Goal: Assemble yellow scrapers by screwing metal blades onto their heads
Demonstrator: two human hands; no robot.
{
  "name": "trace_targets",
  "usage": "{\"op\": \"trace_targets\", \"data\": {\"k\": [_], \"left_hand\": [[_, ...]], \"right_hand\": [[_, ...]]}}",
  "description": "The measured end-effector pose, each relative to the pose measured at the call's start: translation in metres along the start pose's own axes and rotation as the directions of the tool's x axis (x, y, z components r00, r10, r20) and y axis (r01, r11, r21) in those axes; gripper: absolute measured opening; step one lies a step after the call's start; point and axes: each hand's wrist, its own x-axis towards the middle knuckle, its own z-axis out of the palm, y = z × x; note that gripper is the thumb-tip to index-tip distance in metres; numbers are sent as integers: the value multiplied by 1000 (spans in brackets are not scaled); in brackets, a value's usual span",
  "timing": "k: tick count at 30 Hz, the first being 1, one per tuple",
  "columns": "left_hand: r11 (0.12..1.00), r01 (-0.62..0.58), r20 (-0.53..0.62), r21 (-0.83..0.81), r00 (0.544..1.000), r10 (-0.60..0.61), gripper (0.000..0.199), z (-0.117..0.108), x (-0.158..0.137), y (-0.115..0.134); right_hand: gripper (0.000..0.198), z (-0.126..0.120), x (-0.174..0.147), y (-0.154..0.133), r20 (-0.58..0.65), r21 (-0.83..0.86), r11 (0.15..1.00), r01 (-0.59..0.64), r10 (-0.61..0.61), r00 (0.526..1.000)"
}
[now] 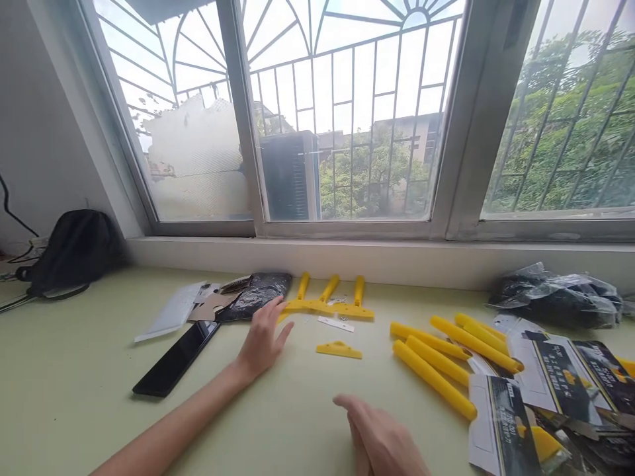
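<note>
My left hand (265,336) reaches over the table with thumb and fingers apart, its fingertips beside the left end of a row of three yellow scrapers (358,311). Whether they touch the nearest scraper I cannot tell. A white strip (336,324) and a loose yellow scraper head plate (339,350) lie in front of the row. My right hand (384,439) hovers low at the front with its index finger stretched out and nothing visible in it; the other fingers are largely hidden. Several yellow tube handles (434,378) lie to its right.
Packaged yellow scrapers (503,423) pile up at the right edge, with a clear plastic bag (555,297) behind. On the left are a black phone (176,360), a black plastic pouch (260,294), a white plastic sleeve (171,311) and a black backpack (82,248). A window sill bounds the table.
</note>
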Motion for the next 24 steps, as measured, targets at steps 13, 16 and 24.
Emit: {"op": "trace_targets", "data": {"k": [13,16,24], "left_hand": [[977,116,157,-176,984,-89,37,72,64,49],[949,146,94,-281,988,-124,35,70,63,53],[732,266,-188,-627,860,-474,27,45,64,37]], "right_hand": [[48,-35,19,-21,219,72,984,-162,143,965],[47,-38,19,-21,214,53,988,-146,132,968],[36,-38,12,-8,8,38,996,-79,79,997]]}}
